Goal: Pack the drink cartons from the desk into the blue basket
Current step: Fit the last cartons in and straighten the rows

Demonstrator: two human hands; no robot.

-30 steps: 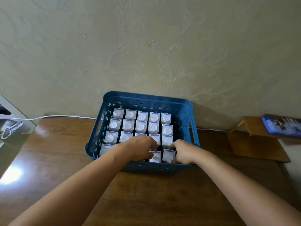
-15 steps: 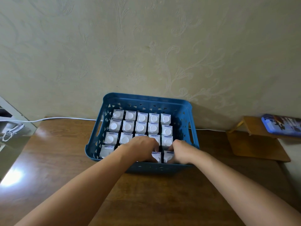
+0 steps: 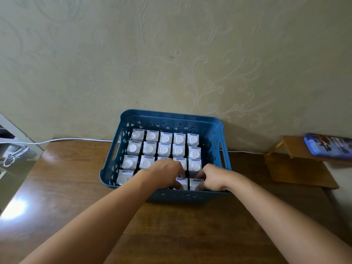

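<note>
Drink cartons (image 3: 163,149): white, with round caps, standing upright in tight rows inside the basket; the nearest row is partly hidden under the hands.
Blue basket (image 3: 221,141): perforated plastic, sitting on the desk close against the wall, handle slots on its left and right sides.
Left hand (image 3: 165,173): palm down over the near middle of the basket, fingers curled onto carton tops; whether it actually grips one I cannot tell.
Right hand (image 3: 214,177): at the near right corner, fingers bent around the side of the front carton (image 3: 195,183) there, seemingly pinching it.
Desk (image 3: 80,187): dark brown wood grain, glossy, with a bright patch of reflected light at the left edge.
White cable (image 3: 76,139): runs along the back of the desk from the left towards the basket.
Wall (image 3: 171,54): pale, embossed with swirling floral pattern.
Right side: a small wooden stand (image 3: 297,149) carrying a blue flat box (image 3: 329,145) with a printed picture.
</note>
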